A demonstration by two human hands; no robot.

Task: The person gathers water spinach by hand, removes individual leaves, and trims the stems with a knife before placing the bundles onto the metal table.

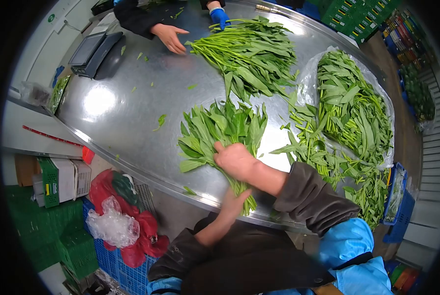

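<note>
A bunch of leafy water spinach (220, 123) lies over the near edge of the metal table, leaves pointing away from me and stems toward me. My right hand (235, 161) is closed around the middle of the bunch, just below the leaves. Lower down, my left hand (233, 204) wraps the stems near their cut ends; its fingers are partly hidden. A bigger pile of water spinach (254, 56) lies just beyond. On the right, more water spinach (350, 93) rests in an open clear plastic bag (306, 81), with loose stalks spilling toward me.
Across the table (131, 113), a co-worker's bare hand (170, 38) and blue-gloved hand (220, 17) are at the big pile's stems. A scale (93, 55) stands at the left. Blue crates (119, 255) with red bags (146, 226) sit below left; green crates (355, 17) stand behind.
</note>
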